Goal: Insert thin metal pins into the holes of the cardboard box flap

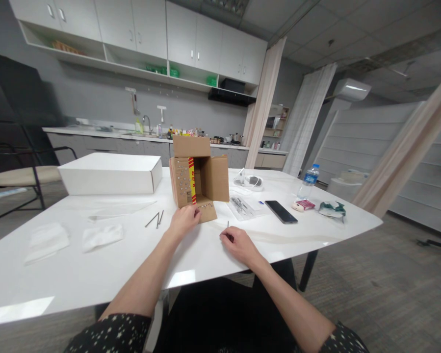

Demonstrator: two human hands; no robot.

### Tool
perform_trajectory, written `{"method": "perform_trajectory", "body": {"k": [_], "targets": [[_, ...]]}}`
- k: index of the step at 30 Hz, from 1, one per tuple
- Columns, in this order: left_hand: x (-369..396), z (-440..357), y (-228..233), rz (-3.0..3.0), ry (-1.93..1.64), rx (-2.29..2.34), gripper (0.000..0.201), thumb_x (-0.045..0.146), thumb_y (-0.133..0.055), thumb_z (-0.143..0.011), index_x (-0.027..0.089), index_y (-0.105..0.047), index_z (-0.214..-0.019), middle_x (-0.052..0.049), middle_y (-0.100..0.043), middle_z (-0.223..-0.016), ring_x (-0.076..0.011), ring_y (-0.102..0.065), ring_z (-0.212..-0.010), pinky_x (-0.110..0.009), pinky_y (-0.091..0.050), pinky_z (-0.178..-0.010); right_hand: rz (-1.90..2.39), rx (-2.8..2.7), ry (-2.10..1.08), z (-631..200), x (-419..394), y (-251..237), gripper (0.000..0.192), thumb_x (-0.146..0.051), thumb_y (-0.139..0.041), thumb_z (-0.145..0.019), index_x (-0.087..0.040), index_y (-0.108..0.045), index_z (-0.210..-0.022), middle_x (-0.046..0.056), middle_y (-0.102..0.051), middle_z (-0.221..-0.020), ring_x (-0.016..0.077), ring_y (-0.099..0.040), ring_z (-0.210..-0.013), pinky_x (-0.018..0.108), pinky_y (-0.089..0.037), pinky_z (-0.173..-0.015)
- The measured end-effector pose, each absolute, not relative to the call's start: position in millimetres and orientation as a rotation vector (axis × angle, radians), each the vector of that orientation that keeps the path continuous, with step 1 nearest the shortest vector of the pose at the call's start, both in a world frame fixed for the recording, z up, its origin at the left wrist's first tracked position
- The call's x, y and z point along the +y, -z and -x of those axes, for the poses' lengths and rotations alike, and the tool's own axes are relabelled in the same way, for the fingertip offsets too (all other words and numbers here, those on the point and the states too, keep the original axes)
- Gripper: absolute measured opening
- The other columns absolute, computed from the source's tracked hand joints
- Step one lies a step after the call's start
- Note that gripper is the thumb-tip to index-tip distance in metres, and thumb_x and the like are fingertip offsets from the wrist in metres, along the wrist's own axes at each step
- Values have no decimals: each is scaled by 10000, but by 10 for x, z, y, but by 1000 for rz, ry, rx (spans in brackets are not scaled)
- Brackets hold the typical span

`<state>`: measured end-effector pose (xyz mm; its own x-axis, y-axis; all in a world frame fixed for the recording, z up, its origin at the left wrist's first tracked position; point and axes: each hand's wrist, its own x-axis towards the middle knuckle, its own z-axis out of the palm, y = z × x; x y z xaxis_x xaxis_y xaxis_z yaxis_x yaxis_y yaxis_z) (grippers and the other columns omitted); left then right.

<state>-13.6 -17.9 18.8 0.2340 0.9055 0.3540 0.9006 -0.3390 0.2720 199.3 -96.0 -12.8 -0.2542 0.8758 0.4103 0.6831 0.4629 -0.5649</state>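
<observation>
An open cardboard box [220, 179] lies on its side on the white table, its opening facing me and its flaps spread. Rows of small shiny studs dot the left flap, and several more sit on the lower flap [208, 214]. My left hand [184, 220] is closed at the left edge of that lower flap, fingers curled against the cardboard. Just right of the box, my right hand [240, 243] is closed in a pinch above the table. A thin dark pin-like piece [227, 224] sticks up from its fingertips; its kind is too small to tell.
On the left are nails [157, 219], folded white cloths [102, 237] and a white box [110, 174]. To the right lie a clear plastic pack [242, 207], a phone [281, 212], a small pink pack [303, 205], a water bottle [309, 181] and a green-white packet [331, 210].
</observation>
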Motion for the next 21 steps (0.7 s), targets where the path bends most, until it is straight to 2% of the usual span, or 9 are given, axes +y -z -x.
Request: {"method": "perform_trajectory", "body": {"k": [9, 14, 21], "targets": [[-181, 123, -197, -2451, -792, 1772, 235, 268, -441, -886, 202, -666, -908, -83, -722, -976, -222, -659, -900, -293, -452, -778, 1299, -2016, -349, -1991, -959, 130, 173, -168, -534, -861, -173, -698, -808, 36, -670, -778, 151, -569, -701, 249, -414, -680], [-138, 82, -145, -2508, -877, 1741, 220, 278, -447, -903, 194, -635, -981, -85, -681, -1044, -227, -618, -1000, -322, -446, -848, 1300, -2010, -365, -1981, -972, 112, 169, -160, -538, -856, -170, -700, -809, 37, -673, -777, 150, -570, -697, 250, -416, -682], [-186, -74, -115, -2658, -933, 1697, 334, 320, -420, -940, 247, -571, -1229, -106, -599, -1185, -256, -520, -1115, -396, -402, -937, 1298, -2019, -355, -1991, -941, 137, 164, -164, -544, -859, -170, -700, -808, 34, -673, -773, 149, -570, -691, 248, -415, -675]]}}
